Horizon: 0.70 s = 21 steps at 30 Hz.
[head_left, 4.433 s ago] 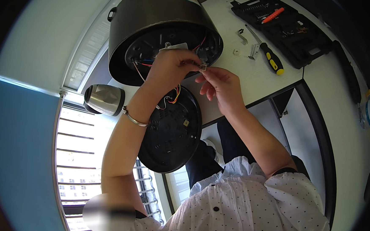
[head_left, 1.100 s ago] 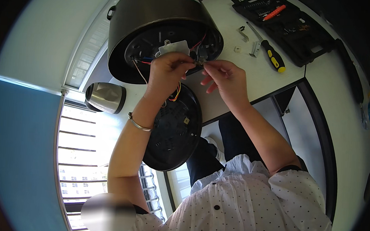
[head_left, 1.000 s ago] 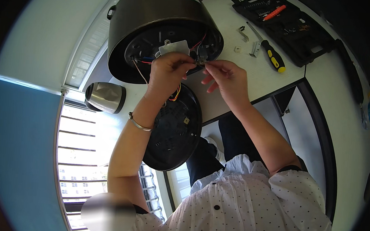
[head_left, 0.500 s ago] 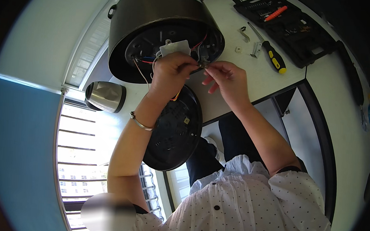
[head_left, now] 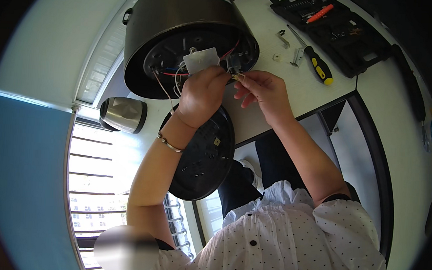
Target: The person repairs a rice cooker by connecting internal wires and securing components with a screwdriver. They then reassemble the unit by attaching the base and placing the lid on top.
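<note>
A dark brown, pot-shaped appliance [head_left: 174,16] lies on its side, its open underside facing me. Red, blue and white wires [head_left: 165,90] and a pale grey flat plate [head_left: 202,60] show inside. At the lower right of the opening my left hand [head_left: 202,95] has its fingers pinched together, their tips partly hidden. Close against it, my right hand [head_left: 265,91] pinches a small brass-coloured metal piece [head_left: 237,77] between thumb and forefinger, its other fingers loosely curled. A round black base cover [head_left: 202,164] hangs below the appliance, behind my left forearm.
A black-and-yellow screwdriver [head_left: 320,69] lies to the right, beside small metal brackets [head_left: 297,57] and a small square piece [head_left: 277,57]. Beyond is an open black tool case [head_left: 364,62] with a red-handled tool [head_left: 320,13]. A steel kettle [head_left: 125,114] stands at the left.
My left hand has shifted slightly right and down, its wrist turning, while my right hand stays nearly in place. The brass-coloured piece shows more clearly between the fingertips.
</note>
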### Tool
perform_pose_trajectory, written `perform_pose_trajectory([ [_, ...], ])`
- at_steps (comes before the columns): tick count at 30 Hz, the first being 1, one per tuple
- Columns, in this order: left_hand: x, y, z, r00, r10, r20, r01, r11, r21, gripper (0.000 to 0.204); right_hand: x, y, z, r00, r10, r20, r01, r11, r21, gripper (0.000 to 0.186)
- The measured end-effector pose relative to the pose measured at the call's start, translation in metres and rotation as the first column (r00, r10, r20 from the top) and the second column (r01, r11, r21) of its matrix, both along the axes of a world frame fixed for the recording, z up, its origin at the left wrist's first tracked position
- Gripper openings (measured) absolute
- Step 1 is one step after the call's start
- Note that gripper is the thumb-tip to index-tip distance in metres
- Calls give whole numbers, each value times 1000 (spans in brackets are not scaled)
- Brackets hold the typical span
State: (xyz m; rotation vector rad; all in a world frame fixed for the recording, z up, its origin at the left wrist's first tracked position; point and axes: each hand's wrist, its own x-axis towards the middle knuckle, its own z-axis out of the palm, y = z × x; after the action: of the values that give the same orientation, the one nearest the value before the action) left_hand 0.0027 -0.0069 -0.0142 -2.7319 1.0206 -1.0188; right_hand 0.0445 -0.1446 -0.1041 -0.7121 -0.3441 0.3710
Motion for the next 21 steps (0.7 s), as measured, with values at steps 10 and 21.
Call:
perform_pose_trajectory([
  [10,-1,4,-2,999,8,47,-9,999,37,23,-2,-8,1,998,51,-43,-49,998,51,18],
  [21,-2,0,-5,996,35,-87,-54,972,-229,14,-5,1,-2,987,-112,114,118,992,-46,16],
])
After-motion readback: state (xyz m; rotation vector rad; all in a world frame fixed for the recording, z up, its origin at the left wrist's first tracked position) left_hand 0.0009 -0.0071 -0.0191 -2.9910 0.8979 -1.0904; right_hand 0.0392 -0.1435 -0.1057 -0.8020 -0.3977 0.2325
